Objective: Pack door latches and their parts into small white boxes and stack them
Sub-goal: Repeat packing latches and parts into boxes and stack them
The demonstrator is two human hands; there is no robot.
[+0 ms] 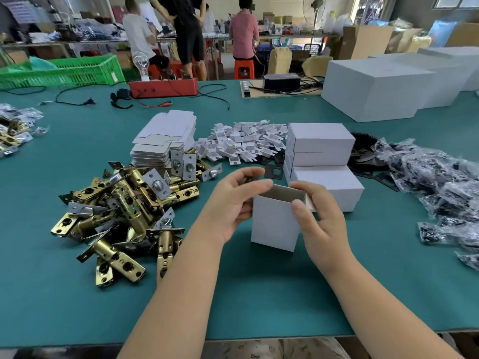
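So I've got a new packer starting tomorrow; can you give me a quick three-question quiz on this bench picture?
1. True or false: the small white box in the hands is already closed.
2. Which pile lies nearest the left hand? A) brass door latches B) bagged black parts C) white plastic inserts
3. Fill in: the finished white boxes are stacked just beyond the ____ hand.

Key: 1 false, its top is open; 2 A; 3 right.
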